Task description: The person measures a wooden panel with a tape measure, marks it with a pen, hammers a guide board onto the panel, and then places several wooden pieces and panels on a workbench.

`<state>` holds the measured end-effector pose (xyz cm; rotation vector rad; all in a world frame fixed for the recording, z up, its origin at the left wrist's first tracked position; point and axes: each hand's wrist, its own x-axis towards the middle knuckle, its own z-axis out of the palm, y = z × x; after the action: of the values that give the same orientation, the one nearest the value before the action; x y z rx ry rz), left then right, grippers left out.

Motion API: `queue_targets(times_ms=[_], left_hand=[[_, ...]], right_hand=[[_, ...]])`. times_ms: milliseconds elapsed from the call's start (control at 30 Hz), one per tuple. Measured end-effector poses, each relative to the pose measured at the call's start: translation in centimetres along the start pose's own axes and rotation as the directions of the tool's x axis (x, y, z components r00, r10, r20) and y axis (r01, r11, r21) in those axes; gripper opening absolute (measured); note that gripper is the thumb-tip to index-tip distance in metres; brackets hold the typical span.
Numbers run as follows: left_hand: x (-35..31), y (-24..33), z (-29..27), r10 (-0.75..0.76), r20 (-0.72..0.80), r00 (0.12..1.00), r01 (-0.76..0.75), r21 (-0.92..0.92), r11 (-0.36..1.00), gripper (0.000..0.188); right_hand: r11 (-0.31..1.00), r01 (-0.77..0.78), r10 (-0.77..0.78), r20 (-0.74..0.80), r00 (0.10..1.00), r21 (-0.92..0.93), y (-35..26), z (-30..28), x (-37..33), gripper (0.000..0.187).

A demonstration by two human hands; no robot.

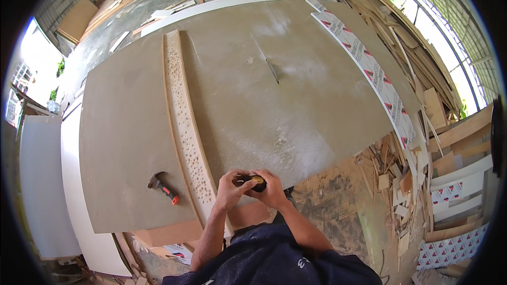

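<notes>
1. The left hand (232, 184) and right hand (271, 190) meet at the sheet's near edge, fingers curled in around a dark, rounded tool (257, 180) with a yellow disc; how much grip each one bears, I cannot tell.
2. As for progress, the spotted strip (185, 108) already lies from near to far across the large sheet (237, 89), its speckled face uncovered. The tool appears held rather than laid against anything. How much work remains cannot be told.
3. The sheet is broad, flat and dull grey-brown, with chalky white dust smeared right of the strip.
4. The strip is long, straight and pale, with brown spots, holes or dabs, and a wooden left edge.
5. Left of it rests a hammer (167, 190), metal-headed, its handle black and red.
6. Far right lies a narrow, white printed panel (364, 63); rough wood offcuts (393, 179) heap nearer.
</notes>
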<state>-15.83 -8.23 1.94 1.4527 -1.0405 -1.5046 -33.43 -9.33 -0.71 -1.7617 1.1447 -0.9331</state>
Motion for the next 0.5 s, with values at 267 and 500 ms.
queue_targets(times_ms=[267, 500], left_hand=[[8.7, 0.9, 7.0, 0.098, 0.009, 0.995, -0.098, 0.113, 0.989, 0.024], [16.6, 2.0, 4.7, 0.391, -0.083, 0.917, -0.256, 0.629, 0.734, 0.019]], right_hand=[[0.960, 0.154, -0.139, 0.079, 0.987, -0.235, 7.5, -8.5, 6.3, 0.046], [0.897, 0.271, -0.226, 0.166, 0.960, -0.349, 14.1, -15.1, 15.7, 0.041]])
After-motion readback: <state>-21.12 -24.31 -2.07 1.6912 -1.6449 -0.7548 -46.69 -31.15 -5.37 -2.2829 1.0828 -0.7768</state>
